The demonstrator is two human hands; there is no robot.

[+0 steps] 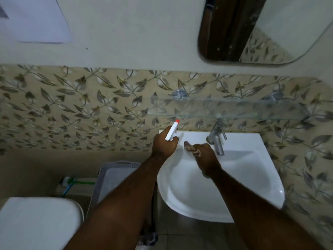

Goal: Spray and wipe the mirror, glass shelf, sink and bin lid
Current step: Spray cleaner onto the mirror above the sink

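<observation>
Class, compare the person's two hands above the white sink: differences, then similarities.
The left hand grips a white spray bottle with a red nozzle; the right hand grips a brown patterned cloth. The left hand is at the back-left corner of the white ceramic sink; the right hand is over the basin beside the metal tap. Both hold something.

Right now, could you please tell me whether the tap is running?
Off, it seems: no water stream shows below the spout of the tap, over the sink.

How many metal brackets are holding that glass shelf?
2: one bracket near the left end of the glass shelf, the other toward its right end.
</observation>
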